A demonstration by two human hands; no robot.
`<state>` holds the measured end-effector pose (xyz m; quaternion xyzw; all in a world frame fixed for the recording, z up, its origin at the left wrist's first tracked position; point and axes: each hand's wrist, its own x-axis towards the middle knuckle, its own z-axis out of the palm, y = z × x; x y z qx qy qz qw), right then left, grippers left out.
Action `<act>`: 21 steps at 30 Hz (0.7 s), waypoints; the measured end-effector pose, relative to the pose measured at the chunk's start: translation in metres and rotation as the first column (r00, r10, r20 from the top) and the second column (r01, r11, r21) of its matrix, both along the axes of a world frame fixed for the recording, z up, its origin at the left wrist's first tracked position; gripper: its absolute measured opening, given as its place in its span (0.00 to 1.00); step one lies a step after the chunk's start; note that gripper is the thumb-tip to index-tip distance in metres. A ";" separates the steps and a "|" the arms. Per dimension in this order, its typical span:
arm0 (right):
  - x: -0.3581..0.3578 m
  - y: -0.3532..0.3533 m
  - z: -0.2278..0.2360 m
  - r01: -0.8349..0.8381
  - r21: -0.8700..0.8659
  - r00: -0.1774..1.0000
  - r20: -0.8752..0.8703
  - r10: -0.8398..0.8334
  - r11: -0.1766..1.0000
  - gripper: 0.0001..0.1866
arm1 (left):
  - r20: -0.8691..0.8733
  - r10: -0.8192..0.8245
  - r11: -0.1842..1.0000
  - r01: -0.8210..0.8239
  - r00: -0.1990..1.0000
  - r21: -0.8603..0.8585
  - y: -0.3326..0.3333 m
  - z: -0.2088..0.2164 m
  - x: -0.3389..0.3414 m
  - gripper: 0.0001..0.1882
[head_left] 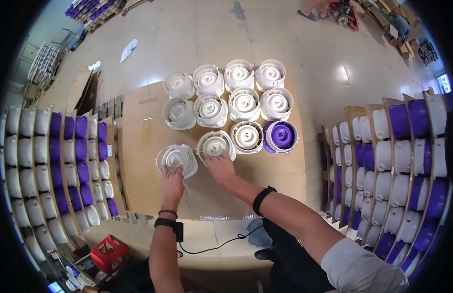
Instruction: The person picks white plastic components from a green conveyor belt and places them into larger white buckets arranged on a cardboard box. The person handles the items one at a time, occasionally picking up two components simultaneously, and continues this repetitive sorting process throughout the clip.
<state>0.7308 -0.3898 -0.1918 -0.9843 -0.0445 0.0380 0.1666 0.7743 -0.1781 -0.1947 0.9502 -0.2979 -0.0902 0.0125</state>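
My left hand (pixel 173 180) is closed over the near rim of a white round plastic housing (pixel 190 165), which sits at the front left of the group. My right hand (pixel 220 168) grips the near rim of a cream-coloured round housing (pixel 203 146) just to the right of it. Its fingertips reach down inside and are partly hidden. Beside that stand another white housing (pixel 247 136) and one with a purple inside (pixel 282 136). Behind them, several more white housings, such as this one (pixel 238 74), stand upright in rows.
A brown cardboard sheet (pixel 143 185) lies under the housings. Tall stacks of white and purple parts between cardboard layers rise at the left (pixel 56 161) and right (pixel 383 161). A red plastic stool (pixel 109 254) is at the lower left. Another person's legs (pixel 314 9) show far off by a red pallet jack (pixel 345 15).
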 end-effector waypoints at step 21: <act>0.040 0.005 -0.034 0.146 -0.001 0.972 -0.185 -0.144 0.989 0.16 | -0.067 -0.151 0.987 0.154 0.986 0.038 -0.036 -0.017 0.069 0.17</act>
